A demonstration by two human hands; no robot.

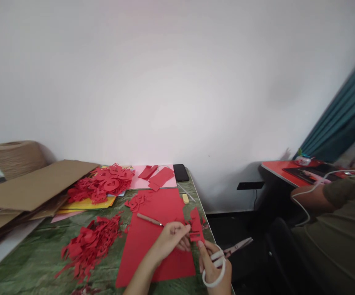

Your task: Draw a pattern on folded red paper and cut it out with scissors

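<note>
Behind the paper your left hand and right hand (holding scissors) pinch, fingertips hide. A wall backs the tabletop.

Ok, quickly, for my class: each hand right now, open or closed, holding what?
Left hand: closed, pinching the cut red paper.
Right hand: closed, pinching that paper's near end, with white-handled scissors also held.

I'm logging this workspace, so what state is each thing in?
Red cut-out: slotted, pinched by left hand and right hand
Scissors: held in right hand, blade opening unclear
Red sheet: lying flat
Brown-handled tool: lying on that sheet
Phone: lying flat, no lit screen
Twine roll: wound, upright
Cardboard: stacked
Red scraps: heaped loosely
Curtain: hanging in folds
</note>
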